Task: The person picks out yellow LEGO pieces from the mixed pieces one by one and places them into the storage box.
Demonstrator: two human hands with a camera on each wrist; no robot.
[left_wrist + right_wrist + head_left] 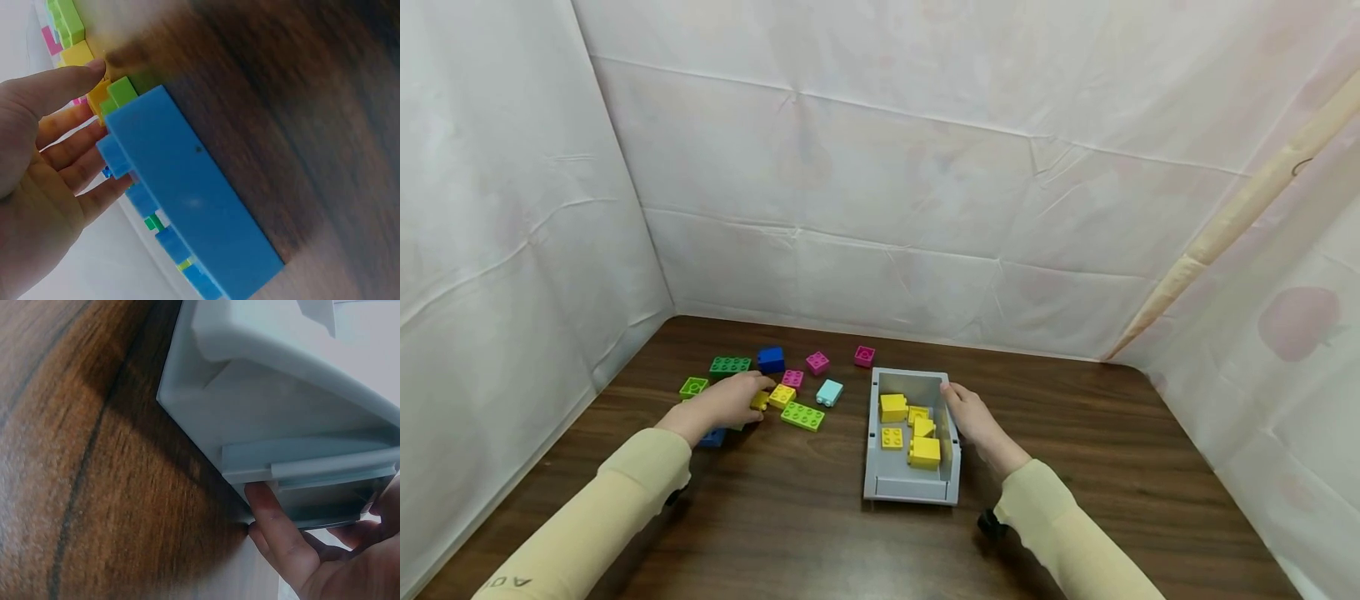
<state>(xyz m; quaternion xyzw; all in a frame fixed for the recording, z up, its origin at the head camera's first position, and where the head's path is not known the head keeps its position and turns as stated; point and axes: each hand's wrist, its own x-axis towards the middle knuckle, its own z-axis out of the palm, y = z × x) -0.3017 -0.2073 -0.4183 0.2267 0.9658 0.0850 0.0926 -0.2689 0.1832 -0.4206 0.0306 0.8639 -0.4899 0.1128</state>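
My left hand (pixel 734 398) reaches into the loose toy bricks on the left, thumb and fingers on either side of a yellow brick (pixel 760 401). In the left wrist view that yellow brick (pixel 98 97) shows between thumb and fingers, partly hidden. Close before the same hand lies a long blue brick (pixel 194 194). A light grey bin (pixel 912 490) stands right of the bricks, holding several yellow bricks (pixel 924 452). On its right wall my right hand (pixel 976 418) grips the edge. The right wrist view shows fingers (pixel 275 528) against the outer side of the bin (pixel 275 412).
Around the left hand lie a dark green brick (pixel 730 366), a blue brick (pixel 771 360), a lime brick (pixel 802 416), a light blue brick (pixel 830 392) and several pink ones (pixel 817 362). White cloth (pixel 850 192) hangs behind the brown wooden table (pixel 775 533).
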